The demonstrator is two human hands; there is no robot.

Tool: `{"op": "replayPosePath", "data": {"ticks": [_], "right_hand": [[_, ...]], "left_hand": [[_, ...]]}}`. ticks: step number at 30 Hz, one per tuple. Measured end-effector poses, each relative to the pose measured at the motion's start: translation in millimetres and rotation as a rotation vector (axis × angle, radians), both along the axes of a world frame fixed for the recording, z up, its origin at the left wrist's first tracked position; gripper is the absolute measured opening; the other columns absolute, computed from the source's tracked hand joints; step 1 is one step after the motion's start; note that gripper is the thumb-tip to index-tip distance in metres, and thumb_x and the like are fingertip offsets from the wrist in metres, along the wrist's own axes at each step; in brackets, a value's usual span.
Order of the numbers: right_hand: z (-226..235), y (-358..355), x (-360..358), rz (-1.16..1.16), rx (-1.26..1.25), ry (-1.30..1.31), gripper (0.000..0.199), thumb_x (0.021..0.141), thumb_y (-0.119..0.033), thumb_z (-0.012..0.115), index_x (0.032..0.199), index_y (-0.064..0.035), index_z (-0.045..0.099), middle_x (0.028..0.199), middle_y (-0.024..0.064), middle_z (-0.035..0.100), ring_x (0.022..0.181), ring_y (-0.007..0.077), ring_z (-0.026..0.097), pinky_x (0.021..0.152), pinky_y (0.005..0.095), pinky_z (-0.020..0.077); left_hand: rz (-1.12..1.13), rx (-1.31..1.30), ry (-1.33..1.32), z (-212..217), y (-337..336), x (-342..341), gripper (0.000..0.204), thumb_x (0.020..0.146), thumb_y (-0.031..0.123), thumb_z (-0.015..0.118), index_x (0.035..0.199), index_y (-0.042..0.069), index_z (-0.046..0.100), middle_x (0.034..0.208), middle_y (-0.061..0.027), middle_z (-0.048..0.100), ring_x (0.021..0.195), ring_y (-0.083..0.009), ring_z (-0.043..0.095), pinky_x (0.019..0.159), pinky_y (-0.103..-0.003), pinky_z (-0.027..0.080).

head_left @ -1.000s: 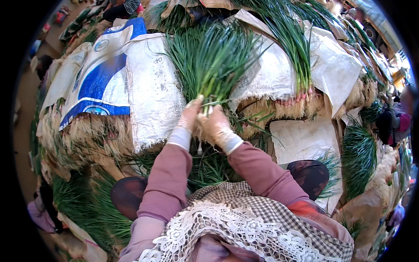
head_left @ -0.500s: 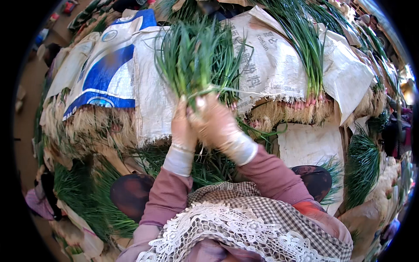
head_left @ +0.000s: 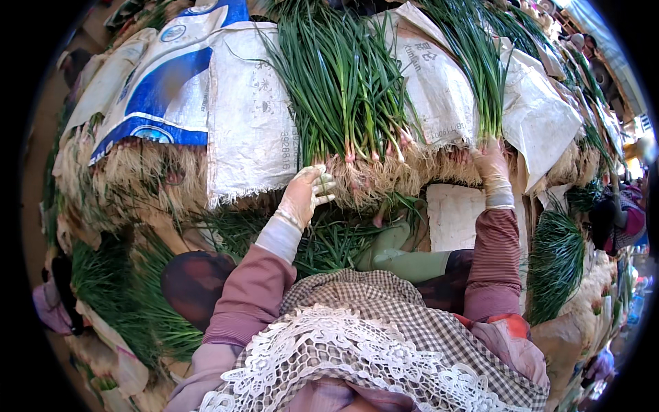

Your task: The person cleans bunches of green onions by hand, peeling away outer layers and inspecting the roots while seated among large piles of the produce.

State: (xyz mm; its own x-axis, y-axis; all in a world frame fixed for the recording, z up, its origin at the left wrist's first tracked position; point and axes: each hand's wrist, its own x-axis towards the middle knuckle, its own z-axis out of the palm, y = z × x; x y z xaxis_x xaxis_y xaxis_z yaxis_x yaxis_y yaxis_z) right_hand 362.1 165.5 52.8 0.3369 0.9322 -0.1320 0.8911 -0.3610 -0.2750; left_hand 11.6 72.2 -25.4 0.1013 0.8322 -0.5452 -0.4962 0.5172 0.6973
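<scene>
Woven sacks (head_left: 254,130), white with a blue-printed one (head_left: 161,96) at the left, cover a long heap of green onions, pale root fringes (head_left: 137,178) hanging out from under their edges. Over the middle of the heap lies a loose bundle of green onions (head_left: 343,89), leaves fanning away up the picture, pinkish bulbs and stringy roots (head_left: 371,175) pointing back toward the person. And the left hand (head_left: 305,196), in a thin soiled glove, sits right at the left end of that root fringe, fingers (head_left: 322,185) spread and slightly curled, touching the roots and not clenched around anything. Over on the right, the right hand (head_left: 491,165), gloved too, reaches to the base of a second bunch of green onions (head_left: 473,62) lying across another white sack (head_left: 542,117). It rests against the bulb ends there; whether the fingers are closed on the stalks I cannot tell, the hand's back hides them. The two hands are well apart, the middle bundle's roots between them. Down below, mauve sleeves (head_left: 254,288) come up from a checked apron with a white lace edge (head_left: 343,343). More cut greens (head_left: 329,240) lie in the gap under the heap, and another green pile (head_left: 556,261) sits at the right.
</scene>
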Motion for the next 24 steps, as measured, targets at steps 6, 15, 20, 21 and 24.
{"op": "replayPosePath", "data": {"ticks": [6, 15, 20, 21, 24], "right_hand": [[-1.5, -17.0, 64.3, -0.12, 0.487, 0.466, 0.027, 0.08, -0.016, 0.049, 0.104, -0.0037, 0.05, 0.08, 0.008, 0.058, 0.059, 0.0128, 0.053, 0.053, 0.0236, 0.0452], [-1.2, -55.7, -179.9, 0.447, 0.197, 0.266, 0.022, 0.074, -0.028, 0.059, 0.072, -0.0067, 0.051, 0.068, 0.0056, 0.056, 0.064, 0.015, 0.055, 0.058, 0.0287, 0.0448], [-49.6, -17.5, -207.3, 0.547, 0.001, -0.005, 0.022, 0.074, -0.02, 0.058, 0.086, -0.004, 0.048, 0.077, 0.0105, 0.058, 0.071, 0.0201, 0.059, 0.063, 0.0316, 0.0463], [-41.7, -6.4, -201.1, 0.476, -0.022, 0.313, 0.019, 0.075, -0.016, 0.055, 0.087, -0.0039, 0.048, 0.075, 0.01, 0.057, 0.068, 0.0183, 0.058, 0.059, 0.0287, 0.0464], [23.9, -18.2, -184.4, 0.341, 0.046, 1.009, 0.012, 0.077, -0.01, 0.051, 0.086, -0.003, 0.049, 0.068, 0.0069, 0.054, 0.057, 0.0124, 0.052, 0.046, 0.0209, 0.0436]], "left_hand": [[0.282, -0.05, 0.159, 5.7, -55.8, -5.3, 0.027, 0.083, 0.016, 0.039, 0.106, 0.005, 0.047, 0.095, -0.0072, 0.052, 0.087, -0.017, 0.05, 0.074, -0.03, 0.041], [0.248, 0.346, 0.185, 28.6, -77.1, 31.2, 0.02, 0.083, 0.013, 0.043, 0.075, 0.0, 0.056, 0.083, -0.0094, 0.059, 0.079, -0.0154, 0.055, 0.076, -0.027, 0.041], [0.247, 0.413, 0.096, 25.0, -70.6, 28.5, 0.026, 0.085, 0.014, 0.041, 0.068, 0.0, 0.054, 0.077, -0.0101, 0.058, 0.077, -0.0168, 0.055, 0.073, -0.026, 0.042], [0.249, 0.413, 0.085, 26.3, -69.1, 26.0, 0.026, 0.085, 0.014, 0.041, 0.068, 0.0, 0.054, 0.076, -0.0099, 0.058, 0.077, -0.017, 0.055, 0.073, -0.026, 0.043], [0.27, 0.362, 0.035, 26.5, -68.2, 22.6, 0.026, 0.085, 0.015, 0.04, 0.068, -0.001, 0.053, 0.073, -0.0089, 0.057, 0.074, -0.0168, 0.055, 0.071, -0.026, 0.042]]}}
